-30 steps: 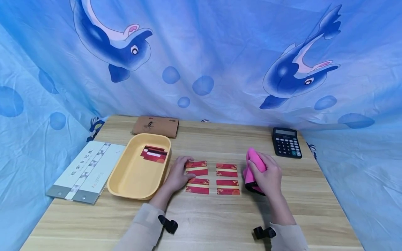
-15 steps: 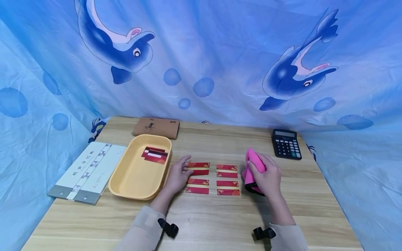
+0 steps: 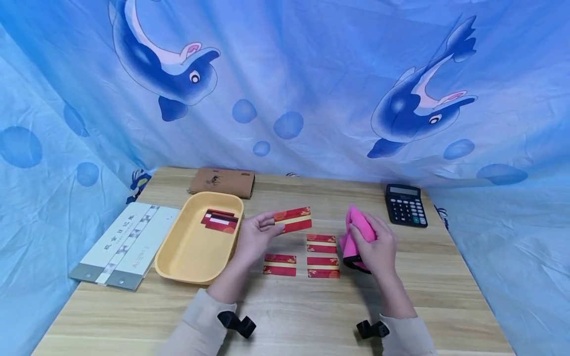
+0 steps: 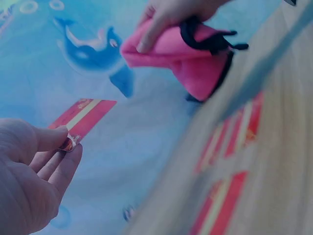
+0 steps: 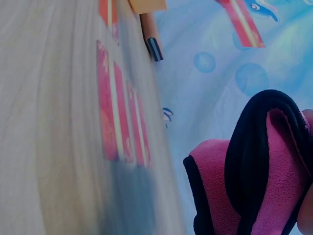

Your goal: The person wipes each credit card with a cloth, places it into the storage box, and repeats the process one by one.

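Note:
My left hand (image 3: 255,240) pinches a red card (image 3: 294,219) with a cream stripe and gold pattern, held above the table. In the left wrist view, thumb and fingertips grip one end of this card (image 4: 88,120). On the table below lie three similar cards: one at the left (image 3: 279,265) and two at the right, a far card (image 3: 321,244) and a near card (image 3: 323,267). My right hand (image 3: 378,245) grips a folded pink cloth (image 3: 361,235) with black edging, just right of the cards. The right wrist view shows the cloth's folded edge (image 5: 247,161) close up.
A yellow tray (image 3: 191,269) left of the cards holds several red cards (image 3: 221,225) with dark stripes. Left of it lies a white and grey ledger (image 3: 124,244). A brown wallet (image 3: 224,182) sits behind the tray. A black calculator (image 3: 406,205) stands at the back right.
My left hand has picked up the far-left card and raised it off the table, tilting it. The right hand with the pink cloth has shifted slightly up and left.

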The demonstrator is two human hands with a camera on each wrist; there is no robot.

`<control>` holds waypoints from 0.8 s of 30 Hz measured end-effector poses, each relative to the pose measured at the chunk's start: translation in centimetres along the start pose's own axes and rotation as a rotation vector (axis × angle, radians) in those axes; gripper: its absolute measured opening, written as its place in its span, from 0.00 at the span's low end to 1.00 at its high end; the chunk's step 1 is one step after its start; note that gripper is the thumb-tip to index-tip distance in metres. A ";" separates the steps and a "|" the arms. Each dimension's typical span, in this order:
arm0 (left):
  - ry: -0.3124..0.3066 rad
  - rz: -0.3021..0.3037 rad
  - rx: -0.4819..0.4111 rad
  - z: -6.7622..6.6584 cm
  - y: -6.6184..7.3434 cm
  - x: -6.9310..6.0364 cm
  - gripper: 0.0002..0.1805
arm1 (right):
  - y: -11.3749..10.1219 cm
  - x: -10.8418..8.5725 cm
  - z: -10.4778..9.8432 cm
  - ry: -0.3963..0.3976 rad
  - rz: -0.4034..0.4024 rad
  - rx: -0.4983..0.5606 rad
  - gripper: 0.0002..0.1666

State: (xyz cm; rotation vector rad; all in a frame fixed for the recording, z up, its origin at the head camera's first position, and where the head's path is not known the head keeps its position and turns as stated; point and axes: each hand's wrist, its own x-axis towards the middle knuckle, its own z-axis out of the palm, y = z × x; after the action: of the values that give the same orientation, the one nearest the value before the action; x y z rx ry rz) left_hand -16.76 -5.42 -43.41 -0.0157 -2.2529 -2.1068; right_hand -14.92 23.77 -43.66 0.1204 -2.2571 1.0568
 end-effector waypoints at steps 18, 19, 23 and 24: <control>-0.036 -0.026 -0.184 3.1 2.7 0.5 0.21 | -5.7 0.3 4.0 0.019 -0.175 0.030 0.24; -0.037 -0.019 -0.195 3.5 2.7 0.4 0.20 | -6.0 0.3 4.3 0.026 -0.190 0.001 0.24; -0.095 0.027 -0.258 4.5 2.3 0.2 0.20 | -6.9 0.2 5.6 0.075 -0.286 -0.095 0.21; -0.107 0.039 -0.270 4.7 2.2 0.2 0.20 | -7.2 0.1 5.9 0.080 -0.312 -0.099 0.21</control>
State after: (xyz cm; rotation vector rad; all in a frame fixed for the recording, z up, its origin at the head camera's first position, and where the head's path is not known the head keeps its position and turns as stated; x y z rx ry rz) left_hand -16.99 -0.63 -41.50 -0.1860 -1.9829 -2.4247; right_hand -15.58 14.77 -41.67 0.3688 -2.1276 0.7709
